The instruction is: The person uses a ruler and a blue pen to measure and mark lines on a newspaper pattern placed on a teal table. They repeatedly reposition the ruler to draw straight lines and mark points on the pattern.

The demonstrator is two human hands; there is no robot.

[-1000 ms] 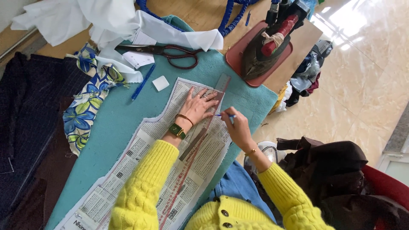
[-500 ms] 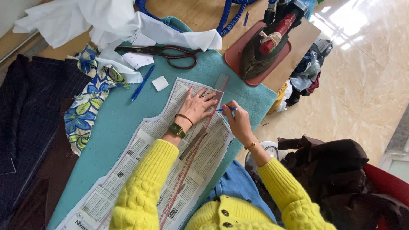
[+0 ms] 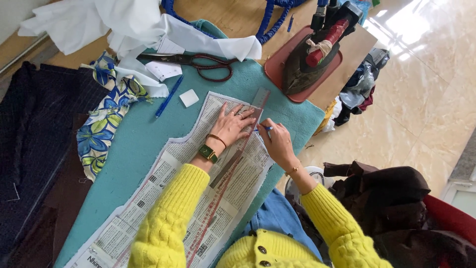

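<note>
My left hand point(image 3: 232, 126) lies flat, fingers spread, pressing a clear ruler point(image 3: 237, 149) onto a newspaper pattern piece point(image 3: 163, 208). The pattern rests on teal fabric point(image 3: 134, 144) spread over the table. My right hand point(image 3: 278, 144) grips a blue pen point(image 3: 264, 128) with its tip at the ruler's edge, just right of my left fingers. A watch and a bracelet are on my left wrist. Both arms wear yellow knit sleeves.
Large scissors point(image 3: 198, 62), a loose blue pen point(image 3: 168, 97) and a small white chalk piece point(image 3: 189, 98) lie on the teal fabric. An iron point(image 3: 312, 54) sits on a red tray at the table's right edge. Floral cloth point(image 3: 106, 124), white cloth and dark fabric lie left.
My right hand with the pen has shifted slightly along the ruler's edge. My left hand stays pressed on the ruler.
</note>
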